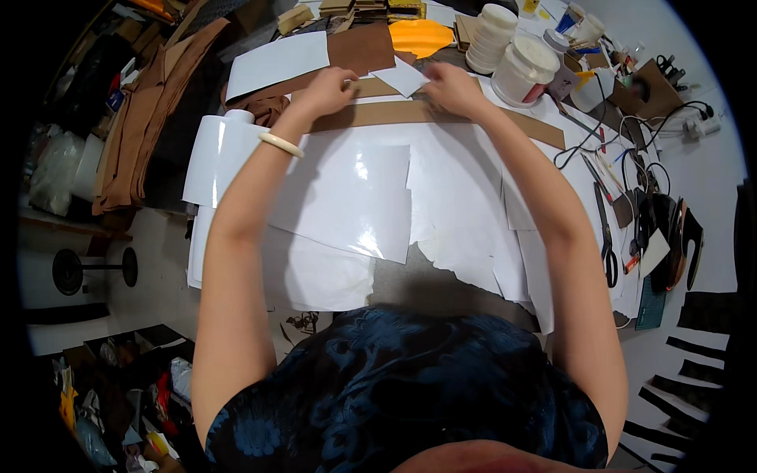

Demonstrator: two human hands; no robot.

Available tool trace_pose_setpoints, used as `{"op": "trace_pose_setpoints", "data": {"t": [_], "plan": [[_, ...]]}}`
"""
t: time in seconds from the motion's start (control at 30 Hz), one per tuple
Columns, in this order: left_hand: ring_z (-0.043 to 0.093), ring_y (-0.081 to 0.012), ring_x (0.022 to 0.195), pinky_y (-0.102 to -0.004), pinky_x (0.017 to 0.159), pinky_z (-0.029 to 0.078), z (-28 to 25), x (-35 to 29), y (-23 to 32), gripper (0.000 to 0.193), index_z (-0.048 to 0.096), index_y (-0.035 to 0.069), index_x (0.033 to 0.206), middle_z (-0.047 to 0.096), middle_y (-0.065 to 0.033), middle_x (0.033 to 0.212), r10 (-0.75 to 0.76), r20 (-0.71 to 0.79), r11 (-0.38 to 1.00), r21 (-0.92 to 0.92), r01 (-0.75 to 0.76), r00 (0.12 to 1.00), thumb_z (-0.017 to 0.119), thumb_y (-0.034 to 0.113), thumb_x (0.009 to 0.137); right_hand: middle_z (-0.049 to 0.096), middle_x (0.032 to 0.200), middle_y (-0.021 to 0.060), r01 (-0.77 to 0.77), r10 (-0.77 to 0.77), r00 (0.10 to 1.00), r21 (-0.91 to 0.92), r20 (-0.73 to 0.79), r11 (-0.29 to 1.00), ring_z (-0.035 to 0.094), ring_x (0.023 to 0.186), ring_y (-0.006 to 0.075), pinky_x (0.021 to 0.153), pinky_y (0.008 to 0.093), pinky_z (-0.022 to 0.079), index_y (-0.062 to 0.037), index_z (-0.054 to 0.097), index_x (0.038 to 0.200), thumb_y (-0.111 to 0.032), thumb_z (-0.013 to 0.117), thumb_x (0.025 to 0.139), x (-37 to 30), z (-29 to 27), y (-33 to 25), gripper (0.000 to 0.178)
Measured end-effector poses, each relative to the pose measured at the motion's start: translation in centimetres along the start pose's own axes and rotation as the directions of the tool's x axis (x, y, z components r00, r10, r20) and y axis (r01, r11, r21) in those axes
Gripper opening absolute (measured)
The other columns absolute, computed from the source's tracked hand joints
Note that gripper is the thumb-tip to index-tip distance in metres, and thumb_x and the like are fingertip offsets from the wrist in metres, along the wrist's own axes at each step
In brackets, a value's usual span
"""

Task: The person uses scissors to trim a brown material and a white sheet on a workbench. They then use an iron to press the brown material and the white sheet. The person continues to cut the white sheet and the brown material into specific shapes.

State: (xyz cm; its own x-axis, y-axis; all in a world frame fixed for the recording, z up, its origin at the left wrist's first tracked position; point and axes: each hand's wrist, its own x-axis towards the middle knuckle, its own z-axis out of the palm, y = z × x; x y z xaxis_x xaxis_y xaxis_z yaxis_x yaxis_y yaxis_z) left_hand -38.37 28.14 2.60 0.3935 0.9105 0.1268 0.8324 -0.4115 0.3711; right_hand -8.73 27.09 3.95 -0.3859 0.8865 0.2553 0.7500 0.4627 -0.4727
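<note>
At the far side of the table, my left hand has its fingers curled together over a narrow brown strip. My right hand is closed too, its fingertips by the right corner of a small white sheet that lies across that strip. What either hand pinches is hidden by the fingers. Nearer to me, a longer brown strip runs crosswise below both hands. Just beyond my left hand lies a brown sheet with a white sheet beside it.
Glossy white sheets cover the table. A white roll stands left. White tubs are at the back right, near cables, scissors and other tools. Brown material hangs at the left; an orange piece lies behind.
</note>
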Motion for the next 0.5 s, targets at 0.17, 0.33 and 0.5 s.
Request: {"op": "trace_pose_setpoints", "data": {"t": [0.17, 0.33, 0.5], "plan": [[0.064, -0.0226, 0.101, -0.0324, 0.089, 0.051, 1.9, -2.2, 3.3, 0.032, 0.067, 0.005, 0.119, 0.066, -0.014, 0.114, 0.048, -0.11, 0.99, -0.126, -0.062, 0.993, 0.065, 0.022, 0.092, 0.07, 0.114, 0.015, -0.386, 0.399, 0.91, -0.124, 0.108, 0.914, 0.065, 0.11, 0.0324, 0.093, 0.0403, 0.051, -0.0027, 0.066, 0.118, -0.047, 0.083, 0.073, 8.9, 5.0, 0.4, 0.065], [0.067, -0.0272, 0.1, -0.0345, 0.09, 0.051, 1.4, -5.4, 6.0, 0.032, 0.07, 0.001, 0.111, 0.068, -0.0156, 0.115, -0.19, -0.084, 0.776, -0.623, 0.097, 0.978, 0.068, 0.024, 0.089, 0.073, 0.11, 0.0126, -0.523, 0.522, 0.852, 0.029, 0.042, 0.852, 0.069, 0.103, 0.0295, 0.086, 0.0362, 0.054, -0.0023, 0.07, 0.114, -0.036, 0.089, 0.066, 10.1, 6.3, 2.9, 0.062], [0.063, -0.0277, 0.111, -0.0369, 0.098, 0.051, 2.2, -5.7, 9.0, 0.053, 0.061, -0.007, 0.122, 0.063, -0.019, 0.126, -0.223, 0.291, 0.044, -0.95, 0.308, 0.93, 0.065, 0.038, 0.095, 0.072, 0.096, 0.0076, -0.441, 0.464, 0.868, 0.698, 0.174, 0.564, 0.071, 0.083, 0.0179, 0.069, 0.0315, 0.056, -0.0009, 0.067, 0.105, -0.012, 0.078, 0.079, 4.7, -1.5, -1.9, 0.03]]}}
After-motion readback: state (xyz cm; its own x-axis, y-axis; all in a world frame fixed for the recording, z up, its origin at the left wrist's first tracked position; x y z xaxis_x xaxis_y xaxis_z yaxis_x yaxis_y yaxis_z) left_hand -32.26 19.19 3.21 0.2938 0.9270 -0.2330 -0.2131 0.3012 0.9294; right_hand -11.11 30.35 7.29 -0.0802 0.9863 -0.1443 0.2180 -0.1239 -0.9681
